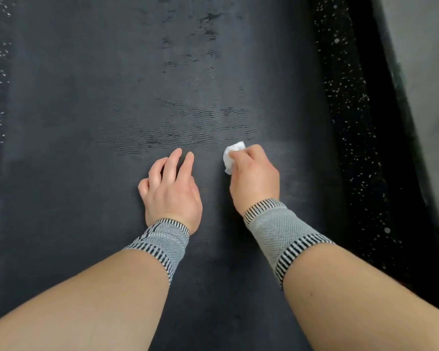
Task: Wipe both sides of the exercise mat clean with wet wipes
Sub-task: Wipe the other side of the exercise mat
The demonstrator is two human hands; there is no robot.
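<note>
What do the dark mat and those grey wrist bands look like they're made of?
Mat: probably rubber or foam, matte, going by its fine wavy ribbing and dark damp streaks. Wrist bands: stretchy knit fabric, judging by the visible mesh weave and striped ribbed edges.

A black rubber floor flecked with white [345, 102] runs along the 3 o'clock side, and shows again as a strip at 9 o'clock. A plain grey wall [426, 79] rises at 2 o'clock, just beyond it.
</note>
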